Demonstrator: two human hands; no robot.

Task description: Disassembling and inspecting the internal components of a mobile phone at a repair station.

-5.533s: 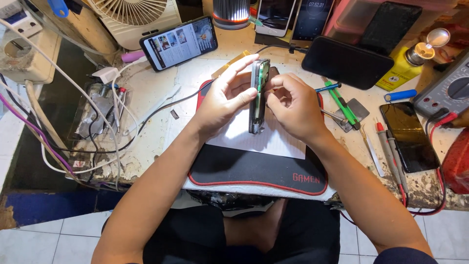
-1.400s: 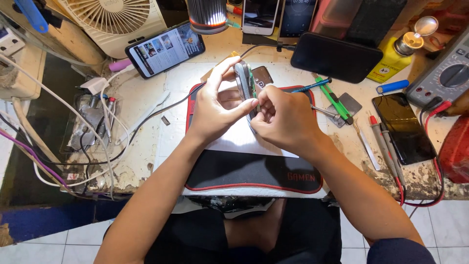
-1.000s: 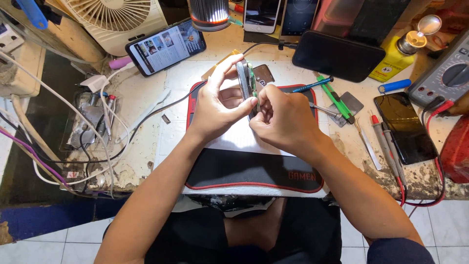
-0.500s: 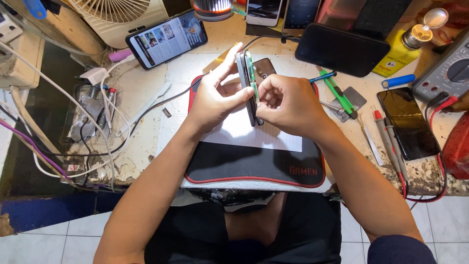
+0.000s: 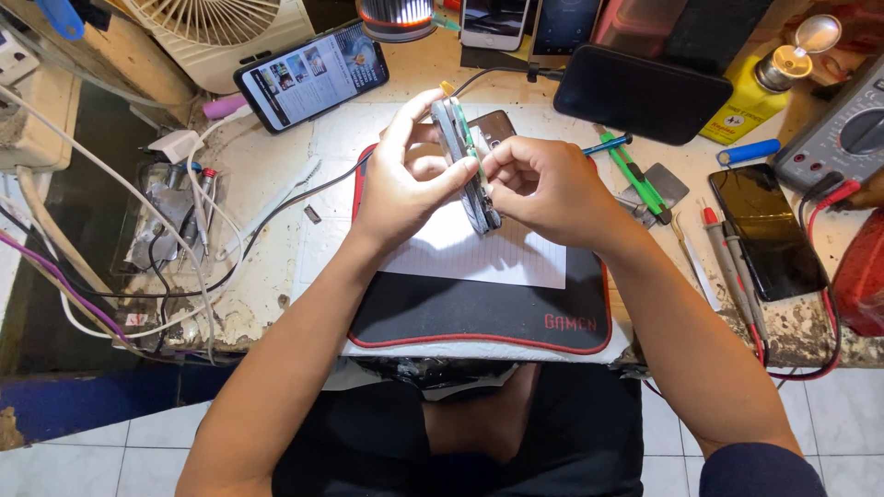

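The opened phone [image 5: 468, 166] stands on its long edge above the white sheet [image 5: 479, 253], pinched between both hands — its body and its panel look parted by a thin gap, with a green strip showing along the seam. The left hand [image 5: 405, 184] clasps the outer face, thumb laid across toward the seam; the right hand [image 5: 543, 189] grips the opposite face, fingertips bunched right at the gap. Whether a pick sits between those fingertips cannot be told.

The chief risk, as I judge it, lies at that seam: a hard pull apart could tear whatever still joins the two halves, and a twist could crack the panel. Just below the grip lies the black mat [image 5: 479, 313], so a slip would land soft — but beyond the right hand lie green tools [image 5: 635, 175], and a dark phone [image 5: 769, 230] further out, which a dropped half could strike. Behind the grip a lit phone [image 5: 311, 75] leans by the fan [image 5: 221, 23].
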